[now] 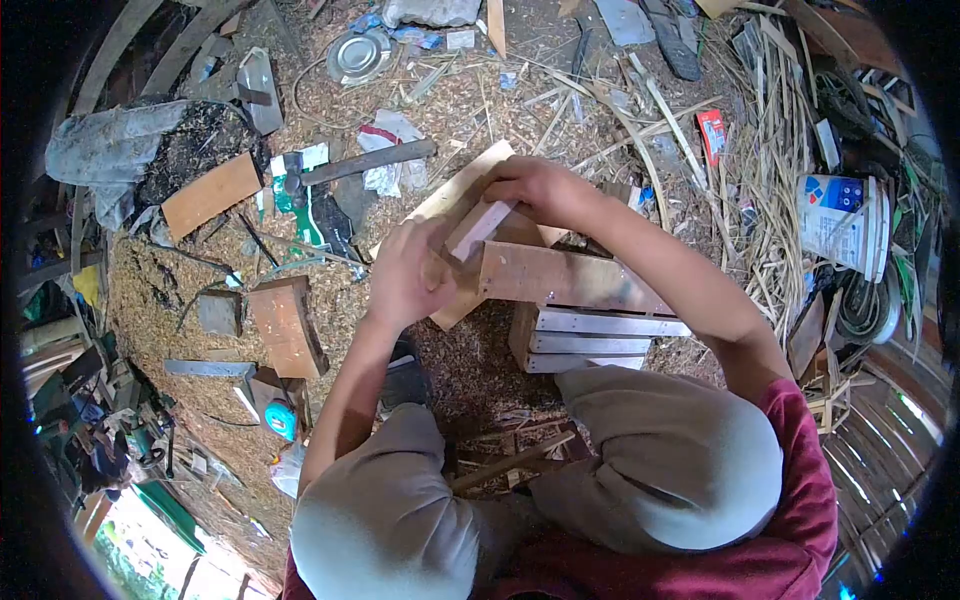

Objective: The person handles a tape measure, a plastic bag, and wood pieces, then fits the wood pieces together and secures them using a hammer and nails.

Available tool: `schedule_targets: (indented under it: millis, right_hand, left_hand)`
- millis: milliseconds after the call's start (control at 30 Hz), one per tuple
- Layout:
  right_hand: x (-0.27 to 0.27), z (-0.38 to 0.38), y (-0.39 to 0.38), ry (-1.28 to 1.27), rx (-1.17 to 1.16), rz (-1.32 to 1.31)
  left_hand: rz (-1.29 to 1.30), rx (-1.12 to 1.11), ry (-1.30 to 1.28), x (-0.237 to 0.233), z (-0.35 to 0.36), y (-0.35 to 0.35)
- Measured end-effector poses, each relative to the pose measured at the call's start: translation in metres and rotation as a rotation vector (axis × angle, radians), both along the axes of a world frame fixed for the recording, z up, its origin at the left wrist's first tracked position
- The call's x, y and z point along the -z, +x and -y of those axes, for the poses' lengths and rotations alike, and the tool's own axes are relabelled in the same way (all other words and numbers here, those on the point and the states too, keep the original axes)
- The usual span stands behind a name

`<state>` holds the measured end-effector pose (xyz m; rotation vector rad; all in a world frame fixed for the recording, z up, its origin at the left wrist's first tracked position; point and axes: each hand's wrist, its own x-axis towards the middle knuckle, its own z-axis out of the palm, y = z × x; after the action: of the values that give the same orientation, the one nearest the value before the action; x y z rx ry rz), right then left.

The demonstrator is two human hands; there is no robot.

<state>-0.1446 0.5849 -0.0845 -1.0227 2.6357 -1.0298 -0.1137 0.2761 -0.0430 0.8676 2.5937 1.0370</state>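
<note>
My left hand (408,272) is closed around the near left end of a short wooden block (482,230), whose pale face catches the light. At the block's far end, the fingers of my right hand (545,190) are bent over it, and the fingertips are partly hidden. Under and behind the block lies a light wooden board (457,188), slanting up to the right. Close to my right forearm, a brown plank (570,277) rests over a slatted wooden crate (590,335).
A hammer (365,163) lies beyond my left hand. Wood offcuts (285,325), a try square (210,368) and a blue tape measure (281,420) are at left. Wood strips (740,210) and a white bucket (840,225) stand right. Shavings cover the ground.
</note>
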Motion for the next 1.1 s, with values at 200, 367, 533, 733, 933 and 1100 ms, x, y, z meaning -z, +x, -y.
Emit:
schedule_targets:
  millis: [200, 367, 533, 733, 933, 1100]
  right_hand:
    - [-0.004, 0.009, -0.003, -0.032, 0.036, 0.06]
    - [-0.032, 0.01, 0.02, 0.011, 0.31, 0.049]
    - [-0.042, -0.005, 0.057, -0.13, 0.506, 0.114]
    - [-0.044, -0.02, 0.074, -0.091, 0.519, 0.311]
    - [-0.034, -0.017, 0.055, -0.112, 0.501, 0.28]
    - [-0.038, -0.006, 0.037, -0.1, 0.509, 0.351]
  left_hand:
    - [0.063, 0.038, -0.161, 0.021, -0.013, 0.008]
    - [-0.028, 0.056, -0.111, 0.048, -0.012, 0.024]
    - [-0.059, 0.051, -0.142, 0.057, -0.016, 0.03]
    - [-0.008, -0.031, -0.176, 0.064, -0.022, 0.037]
    - [0.158, -0.281, 0.035, 0.073, -0.021, 0.028]
    - [1.025, -0.665, 0.836, 0.064, -0.006, -0.007]
